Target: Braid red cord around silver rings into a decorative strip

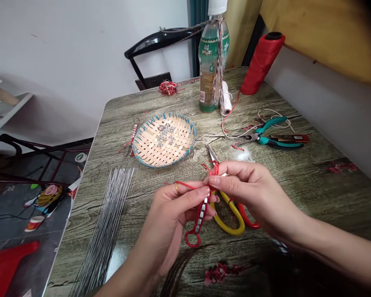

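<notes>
Between my hands is a red cord bracelet (200, 216) set with a row of silvery beads, a red ring loop hanging at its lower end. My left hand (176, 210) pinches the beaded strip near its upper end, thumb on top. My right hand (244, 181) closes thumb and finger on the bunched red cords (215, 169) just above. One red strand runs leftward over the left fingers. Partly hidden under the hands lie scissors (231, 218) with yellow and red handles, blades pointing away.
Beyond the hands stand a woven basket (139, 159) with silvery beads, a green-labelled bottle (207, 70) and a red thread spool (262, 64). Teal-handled pliers (275, 142) lie at right. Thin metal wires (111, 218) lie left. A red-white thread tangle (168, 87) sits at the far edge.
</notes>
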`<state>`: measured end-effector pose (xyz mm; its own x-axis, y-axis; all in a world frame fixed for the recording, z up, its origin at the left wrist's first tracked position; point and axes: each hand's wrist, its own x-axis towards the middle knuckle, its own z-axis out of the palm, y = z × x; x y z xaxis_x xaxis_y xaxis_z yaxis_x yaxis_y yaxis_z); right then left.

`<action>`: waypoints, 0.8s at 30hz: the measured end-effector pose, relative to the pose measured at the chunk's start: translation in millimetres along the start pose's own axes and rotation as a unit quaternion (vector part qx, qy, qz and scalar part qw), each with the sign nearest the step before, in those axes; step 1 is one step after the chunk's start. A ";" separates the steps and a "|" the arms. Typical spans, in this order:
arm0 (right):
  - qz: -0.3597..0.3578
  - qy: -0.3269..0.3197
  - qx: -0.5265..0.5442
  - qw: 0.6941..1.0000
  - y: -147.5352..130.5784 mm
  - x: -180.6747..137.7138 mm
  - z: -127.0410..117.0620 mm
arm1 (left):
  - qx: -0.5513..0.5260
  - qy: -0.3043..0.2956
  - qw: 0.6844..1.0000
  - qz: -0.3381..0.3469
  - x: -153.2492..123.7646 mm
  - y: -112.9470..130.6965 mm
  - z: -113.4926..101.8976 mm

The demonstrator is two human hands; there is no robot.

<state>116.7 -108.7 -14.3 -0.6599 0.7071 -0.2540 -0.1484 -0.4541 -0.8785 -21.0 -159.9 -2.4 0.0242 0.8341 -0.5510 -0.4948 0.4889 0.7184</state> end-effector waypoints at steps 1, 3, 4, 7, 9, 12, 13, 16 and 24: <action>-0.001 0.006 0.001 1.000 0.8 0.3 -0.4 | -0.009 -0.001 1.000 -0.007 0.3 -0.2 0.1; -0.012 0.031 -0.010 0.999 2.4 0.6 -1.1 | -0.022 0.001 1.000 -0.022 0.8 -0.7 0.3; -0.017 0.044 -0.020 0.999 3.1 0.5 -1.3 | -0.026 0.000 0.999 -0.028 0.9 -0.9 0.4; -0.025 0.060 -0.041 0.997 4.2 0.1 -1.2 | -0.034 -0.005 0.999 -0.035 0.6 -1.5 1.1; -0.021 0.053 -0.038 0.998 4.3 0.2 -0.5 | -0.034 0.001 0.999 -0.028 0.4 -2.0 1.9; -0.005 0.039 -0.016 0.999 5.2 0.8 0.6 | -0.030 0.025 0.999 -0.021 0.8 -3.3 3.6; 0.000 0.038 -0.011 0.999 6.1 1.0 0.8 | -0.028 0.032 0.999 -0.020 1.0 -3.8 4.1; -0.004 0.038 -0.006 0.999 10.2 1.0 0.7 | -0.020 0.038 0.999 -0.017 1.5 -4.8 5.0; -0.009 0.053 -0.139 0.989 13.2 -2.3 -4.2 | -0.004 0.098 0.995 0.032 1.0 -3.3 1.7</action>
<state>119.3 -114.0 -27.0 -0.5762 0.7733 -0.2646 0.0584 -0.2840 -0.9571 -17.9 -160.3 -4.6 -0.1761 0.7976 -0.5769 -0.4964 0.4341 0.7517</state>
